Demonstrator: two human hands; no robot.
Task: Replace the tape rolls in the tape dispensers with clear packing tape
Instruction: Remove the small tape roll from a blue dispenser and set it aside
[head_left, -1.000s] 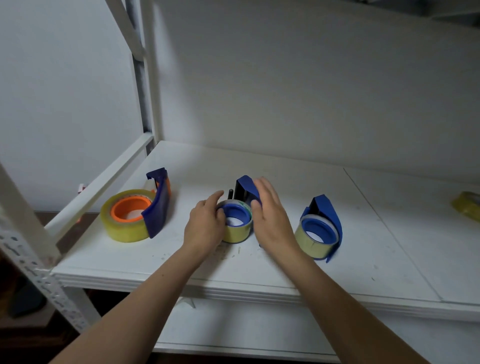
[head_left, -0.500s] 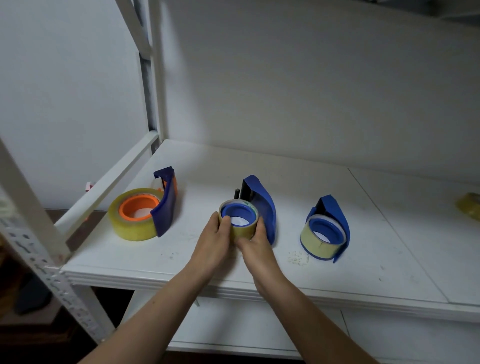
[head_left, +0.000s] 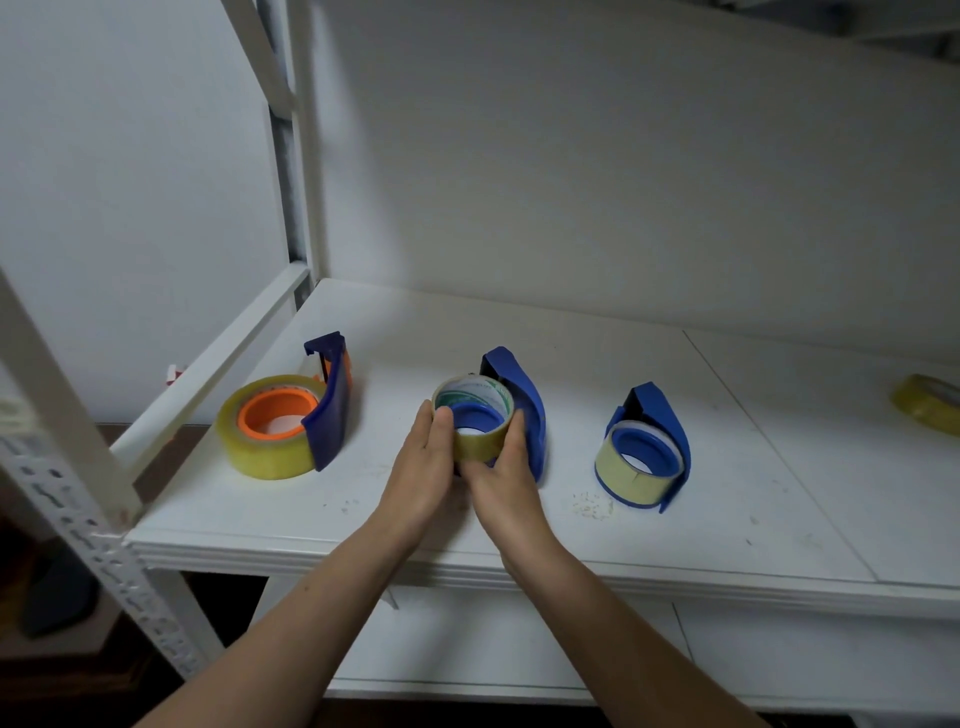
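Note:
Three blue tape dispensers stand on a white shelf (head_left: 727, 519). The middle dispenser (head_left: 524, 405) carries a thin yellowish tape roll (head_left: 480, 441) that sits tilted, lifted partly off the blue hub. My left hand (head_left: 423, 467) grips the roll's left side, thumb over its rim. My right hand (head_left: 506, 478) holds its right and front side. The left dispenser (head_left: 332, 410) holds a thick clear roll (head_left: 260, 447) on an orange hub. The right dispenser (head_left: 660, 441) holds a thin roll on a blue hub.
A loose yellowish tape roll (head_left: 927, 402) lies at the far right of the shelf. White metal uprights (head_left: 301, 156) and a side rail (head_left: 218, 358) frame the left end. Small crumbs (head_left: 589, 506) lie near the right dispenser. A lower shelf (head_left: 519, 649) shows beneath.
My right hand came off the middle dispenser's top and moved to the roll's front. Both hands now grip the roll, which has tilted up off the hub.

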